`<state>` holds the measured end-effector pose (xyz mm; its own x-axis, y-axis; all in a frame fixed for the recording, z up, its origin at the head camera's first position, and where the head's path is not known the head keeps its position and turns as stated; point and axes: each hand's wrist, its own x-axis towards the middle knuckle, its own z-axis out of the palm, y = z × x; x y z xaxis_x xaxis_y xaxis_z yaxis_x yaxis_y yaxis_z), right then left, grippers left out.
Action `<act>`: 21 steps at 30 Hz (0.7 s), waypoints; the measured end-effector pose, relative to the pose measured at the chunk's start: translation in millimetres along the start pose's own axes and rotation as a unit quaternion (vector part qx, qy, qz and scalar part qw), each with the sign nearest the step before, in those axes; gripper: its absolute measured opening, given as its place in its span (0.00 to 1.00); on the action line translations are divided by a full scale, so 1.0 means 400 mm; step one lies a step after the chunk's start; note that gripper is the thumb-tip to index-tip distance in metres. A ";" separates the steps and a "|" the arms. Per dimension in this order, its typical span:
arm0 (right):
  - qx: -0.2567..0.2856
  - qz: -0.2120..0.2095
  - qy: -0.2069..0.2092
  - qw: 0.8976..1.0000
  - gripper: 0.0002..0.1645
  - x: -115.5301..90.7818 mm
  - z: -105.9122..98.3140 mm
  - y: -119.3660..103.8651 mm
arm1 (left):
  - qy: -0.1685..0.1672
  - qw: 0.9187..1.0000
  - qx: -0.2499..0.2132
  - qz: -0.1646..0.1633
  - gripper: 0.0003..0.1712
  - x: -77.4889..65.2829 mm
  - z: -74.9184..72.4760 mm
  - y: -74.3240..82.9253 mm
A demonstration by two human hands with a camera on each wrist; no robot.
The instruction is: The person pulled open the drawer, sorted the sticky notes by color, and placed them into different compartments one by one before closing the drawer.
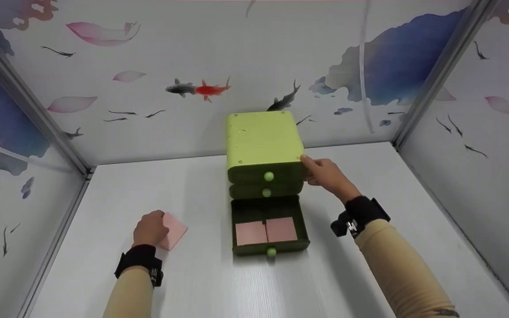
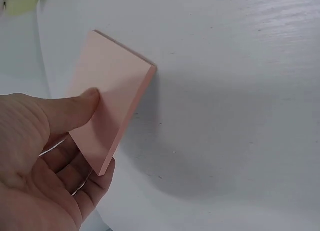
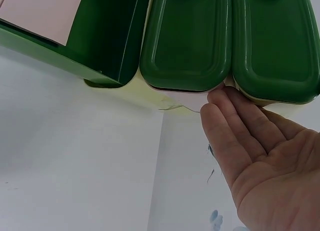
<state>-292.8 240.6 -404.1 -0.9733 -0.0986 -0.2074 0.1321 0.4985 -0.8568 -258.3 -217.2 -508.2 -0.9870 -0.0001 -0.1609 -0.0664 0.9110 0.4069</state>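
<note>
My left hand (image 1: 150, 227) pinches a pink sticky note pad (image 2: 112, 86) between thumb and fingers, holding it tilted over the white table, left of a small drawer cabinet. My right hand (image 1: 327, 176) touches the right side of that light green cabinet (image 1: 263, 137), near its front top corner. In the right wrist view its fingers (image 3: 222, 136) lie fairly straight along the side behind the dark green drawer fronts (image 3: 187, 41). The bottom drawer (image 1: 267, 205) is pulled out. Two pink sticky note pads (image 1: 251, 232) lie side by side in it.
The white table (image 1: 201, 282) runs up to a back wall (image 1: 148, 132) printed with fish and petals. The cabinet stands close to that wall. Similar printed panels with metal frame posts (image 1: 435, 75) enclose the left and right sides.
</note>
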 end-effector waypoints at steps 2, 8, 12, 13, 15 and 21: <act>-0.001 0.001 -0.002 1.000 0.48 0.000 -0.001 0.000 | 0.009 1.000 -0.006 -0.004 0.21 0.000 -0.001 0.005; -0.002 0.006 -0.003 1.000 0.48 0.001 -0.003 0.000 | 0.002 1.000 -0.017 0.004 0.18 0.004 -0.017 0.043; -0.004 0.006 -0.004 1.000 0.50 0.003 -0.004 0.002 | -0.009 1.000 -0.006 0.025 0.17 0.009 -0.032 0.080; -0.004 0.007 -0.004 1.000 0.51 0.004 -0.004 0.002 | -0.010 0.999 -0.004 0.030 0.17 0.010 -0.035 0.090; -0.005 0.007 -0.003 1.000 0.51 0.005 -0.003 0.002 | -0.010 0.999 0.000 0.042 0.17 0.010 -0.042 0.113; -0.005 0.006 -0.005 1.000 0.51 0.004 -0.002 0.001 | -0.017 0.996 -0.009 0.085 0.17 0.006 -0.061 0.185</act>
<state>-294.5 241.2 -404.4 -0.9698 -0.1012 -0.2220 0.1414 0.5084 -0.8494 -269.2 -159.8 -456.5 -0.9786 0.1677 -0.1194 0.0977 0.8889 0.4475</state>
